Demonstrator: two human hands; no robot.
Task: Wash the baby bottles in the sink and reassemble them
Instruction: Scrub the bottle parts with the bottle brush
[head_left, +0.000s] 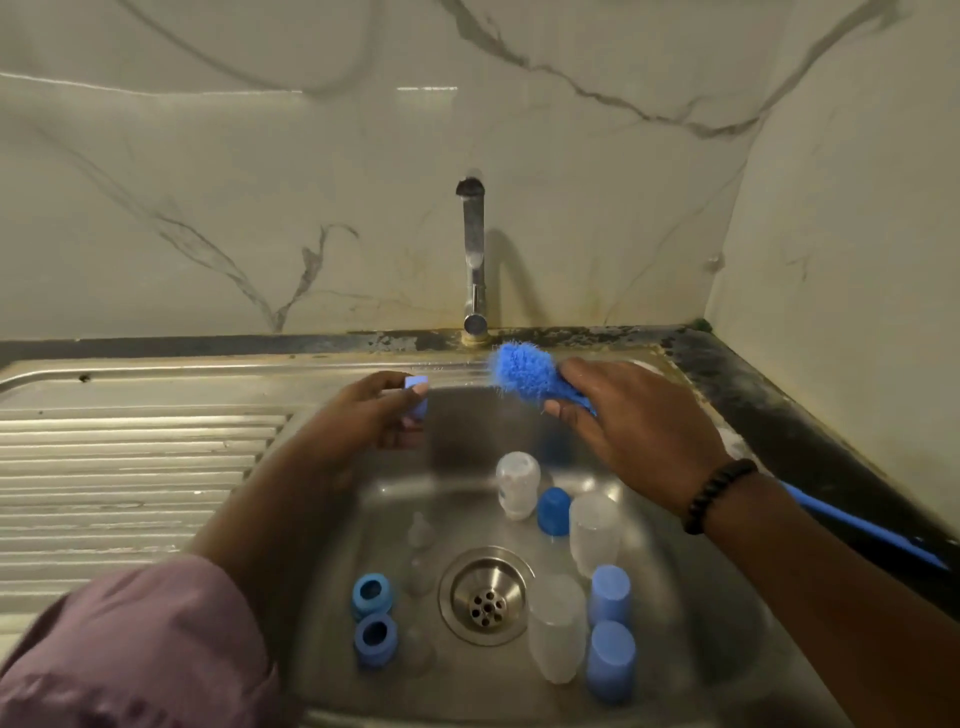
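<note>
The steel sink (332, 675) holds the scattered bottle parts around its drain (487, 597). Behind the drain, the tap (474, 260) stands at the basin's back edge. The right hand (639, 436), above and right of the drain, has its fingers curled round the long blue bottle brush (524, 371), bristles toward the tap. The left hand (363, 421), above and left of the drain, pinches a small blue cap (417, 397). Clear bottles (517, 483) and blue caps (610, 662) lie right of the drain; two blue collar rings (375, 636) sit to its left.
</note>
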